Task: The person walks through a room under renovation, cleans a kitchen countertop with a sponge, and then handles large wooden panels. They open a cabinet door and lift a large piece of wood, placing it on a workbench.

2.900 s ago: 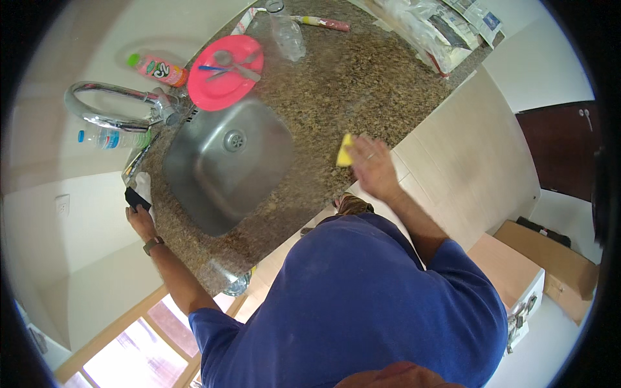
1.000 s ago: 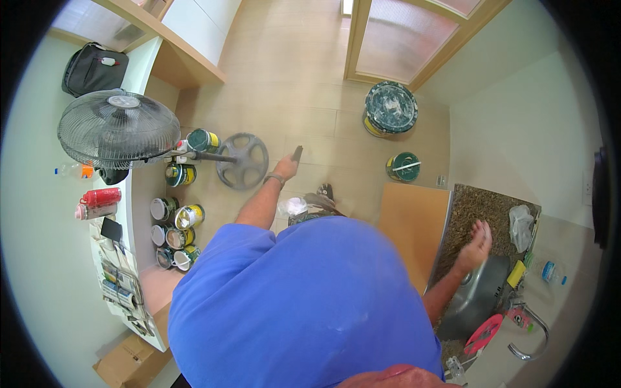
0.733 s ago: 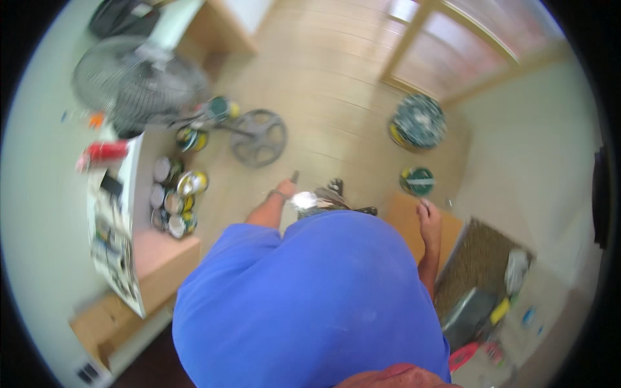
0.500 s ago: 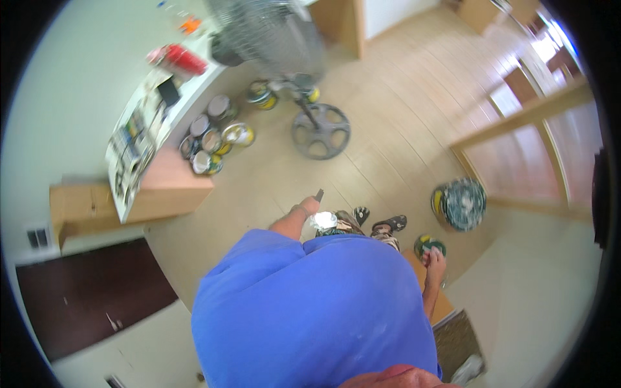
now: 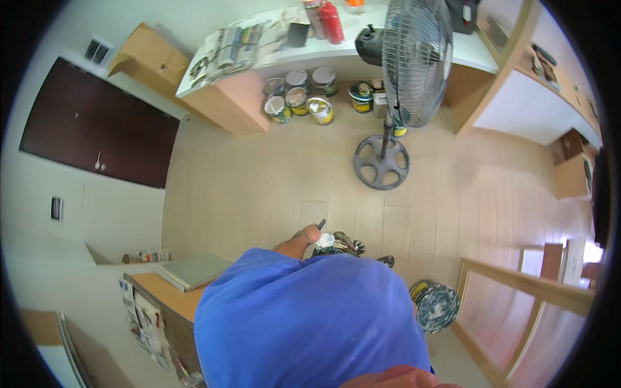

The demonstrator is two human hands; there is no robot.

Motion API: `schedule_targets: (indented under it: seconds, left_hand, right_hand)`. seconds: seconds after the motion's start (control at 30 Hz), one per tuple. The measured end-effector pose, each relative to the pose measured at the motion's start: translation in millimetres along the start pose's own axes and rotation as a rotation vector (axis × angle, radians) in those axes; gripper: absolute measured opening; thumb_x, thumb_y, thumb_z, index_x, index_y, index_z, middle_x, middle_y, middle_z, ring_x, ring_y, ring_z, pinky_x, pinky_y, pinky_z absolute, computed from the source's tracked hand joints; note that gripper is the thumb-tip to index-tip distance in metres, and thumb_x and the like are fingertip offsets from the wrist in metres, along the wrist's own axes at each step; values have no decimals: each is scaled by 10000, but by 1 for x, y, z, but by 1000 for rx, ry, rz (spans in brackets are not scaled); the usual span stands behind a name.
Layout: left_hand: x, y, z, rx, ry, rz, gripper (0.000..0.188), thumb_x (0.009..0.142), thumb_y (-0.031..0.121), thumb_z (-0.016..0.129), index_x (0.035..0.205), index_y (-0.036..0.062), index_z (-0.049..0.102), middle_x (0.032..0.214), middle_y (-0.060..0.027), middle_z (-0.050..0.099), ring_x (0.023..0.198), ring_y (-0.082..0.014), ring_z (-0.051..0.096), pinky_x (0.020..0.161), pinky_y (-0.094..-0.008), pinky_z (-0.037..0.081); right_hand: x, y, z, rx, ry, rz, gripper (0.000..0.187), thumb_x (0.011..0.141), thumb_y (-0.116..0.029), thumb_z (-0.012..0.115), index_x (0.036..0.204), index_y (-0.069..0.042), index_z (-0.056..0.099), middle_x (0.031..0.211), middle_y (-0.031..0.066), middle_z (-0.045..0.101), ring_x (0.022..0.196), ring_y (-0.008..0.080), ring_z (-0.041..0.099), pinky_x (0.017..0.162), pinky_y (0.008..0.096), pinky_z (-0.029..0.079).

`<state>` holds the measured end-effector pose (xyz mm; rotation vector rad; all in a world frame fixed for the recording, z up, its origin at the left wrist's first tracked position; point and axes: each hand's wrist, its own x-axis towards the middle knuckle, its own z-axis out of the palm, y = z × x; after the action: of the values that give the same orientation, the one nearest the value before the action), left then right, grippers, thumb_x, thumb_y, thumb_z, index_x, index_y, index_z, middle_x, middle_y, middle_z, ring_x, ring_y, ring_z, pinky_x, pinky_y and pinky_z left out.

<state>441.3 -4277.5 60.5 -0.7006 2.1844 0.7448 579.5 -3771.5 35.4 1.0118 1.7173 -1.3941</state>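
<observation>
My left hand [image 5: 312, 233] is closed around a short dark handle [image 5: 321, 224] that sticks out past the fingers; the tool's kind is not clear. Just beside that hand is a white mass [image 5: 325, 241], too small to name, above my camouflage trousers. My blue shirt [image 5: 310, 310] covers most of the lower middle. Only a sliver of skin from my right hand or arm [image 5: 414, 309] shows at the shirt's right edge, with the fingers hidden. Next to it stands a paint-smeared bucket [image 5: 437, 309] with a green and white mottled top.
A standing fan [image 5: 417, 61] with a round base [image 5: 381, 162] is ahead. Several paint cans [image 5: 320, 110] sit below a white counter [image 5: 362, 52] with newspapers [image 5: 236, 48]. Left are a dark door [image 5: 100, 123] and a wooden table [image 5: 174, 294]; a wooden frame [image 5: 527, 284] is right.
The view has swung to the left, bringing the door and wooden table further in. My left hand keeps the dark handle. My right hand, earlier visible by a green can, is now mostly hidden.
</observation>
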Motion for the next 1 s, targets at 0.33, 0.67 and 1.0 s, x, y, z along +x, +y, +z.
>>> schedule_targets:
  seconds: [0.33,0.67,1.0]
  left_hand:
    - [-45,-32,31,-284,67,-148,384,780,162,419,1060,-51,574,1065,-284,562,1003,-414,543,889,-406,417]
    - [-55,-73,11,-892,-239,-36,499,733,269,547,1160,13,520,970,-111,595,829,-211,570,679,-362,469]
    - [-26,-114,-51,-1035,-447,-24,427,719,190,576,1112,30,530,996,-89,571,854,-200,558,742,-362,478]
  right_hand:
    - [62,-108,-67,2,43,-155,206,841,-183,460,761,-12,544,628,93,556,478,166,519,380,270,393]
    - [48,-167,30,-181,-59,-129,162,871,-189,473,865,-38,532,743,87,589,594,157,561,446,276,433]
    - [45,-172,64,-125,-16,-71,154,861,-162,449,867,-39,542,706,72,564,549,148,533,420,251,413]
